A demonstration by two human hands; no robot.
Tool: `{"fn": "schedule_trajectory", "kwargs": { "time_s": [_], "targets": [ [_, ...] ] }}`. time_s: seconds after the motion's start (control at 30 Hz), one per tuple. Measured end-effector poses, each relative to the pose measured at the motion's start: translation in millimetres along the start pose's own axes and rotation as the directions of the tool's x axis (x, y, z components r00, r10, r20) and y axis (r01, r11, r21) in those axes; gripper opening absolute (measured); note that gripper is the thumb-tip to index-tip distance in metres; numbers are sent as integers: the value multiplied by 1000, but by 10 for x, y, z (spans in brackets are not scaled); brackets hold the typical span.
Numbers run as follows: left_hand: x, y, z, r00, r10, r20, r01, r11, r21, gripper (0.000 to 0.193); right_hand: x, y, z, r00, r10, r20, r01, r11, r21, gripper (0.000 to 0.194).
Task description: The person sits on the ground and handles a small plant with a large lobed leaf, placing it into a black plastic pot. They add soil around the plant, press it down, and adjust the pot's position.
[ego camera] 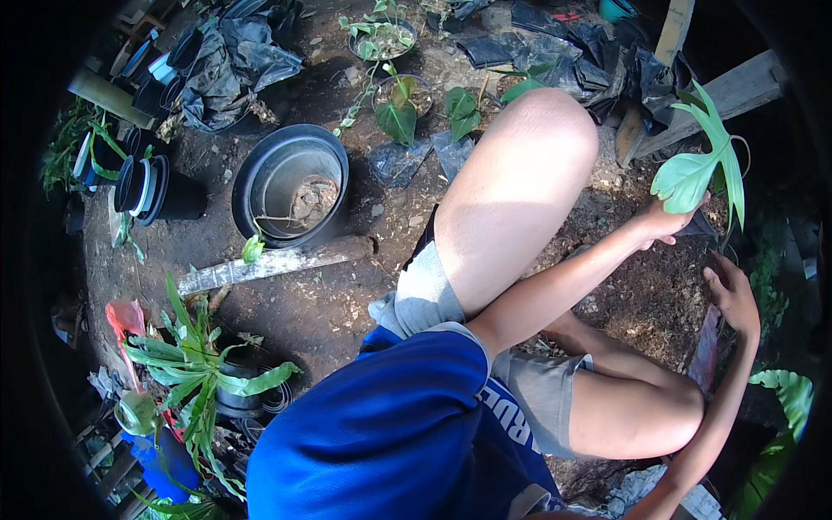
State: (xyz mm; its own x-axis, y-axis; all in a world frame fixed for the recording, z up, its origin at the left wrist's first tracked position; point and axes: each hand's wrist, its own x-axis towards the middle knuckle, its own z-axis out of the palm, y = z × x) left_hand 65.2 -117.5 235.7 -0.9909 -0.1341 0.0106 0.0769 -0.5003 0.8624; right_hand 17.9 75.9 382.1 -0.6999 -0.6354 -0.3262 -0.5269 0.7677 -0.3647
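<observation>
At the right, my left hand [664, 218] is at a plant with broad, lobed green leaves [694, 175]. A leaf covers part of its fingers, so what they grip is hidden. Dark plastic [701, 225] shows beside the plant's base. Just below, my right hand [734, 296] has its fingers apart and bent towards the plant, with nothing seen in it. A reddish, translucent plastic piece [705, 348] lies between the right forearm and the soil [624, 299].
A large black pot [337, 153] stands by a weathered wooden strip [279, 265]. Small potted plants [398, 120], crumpled black plastic [227, 62] and wooden boards [715, 104] lie further up. Stacked pots [179, 195] and a long-leaved fern [195, 364] are at the left.
</observation>
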Motion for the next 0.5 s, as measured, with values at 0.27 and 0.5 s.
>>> {"fn": "schedule_trajectory", "kwargs": {
  "time_s": [0.27,0.5],
  "targets": [
    [-251,61,-452,945,-29,-326,2,997,-83,88,823,-145,-72,962,-73,265,89,995,-50,62],
    [-382,331,-690,963,44,-265,-65,995,-72,93,905,-310,-198,983,-124,139,130,991,-37,79]
  ]
}}
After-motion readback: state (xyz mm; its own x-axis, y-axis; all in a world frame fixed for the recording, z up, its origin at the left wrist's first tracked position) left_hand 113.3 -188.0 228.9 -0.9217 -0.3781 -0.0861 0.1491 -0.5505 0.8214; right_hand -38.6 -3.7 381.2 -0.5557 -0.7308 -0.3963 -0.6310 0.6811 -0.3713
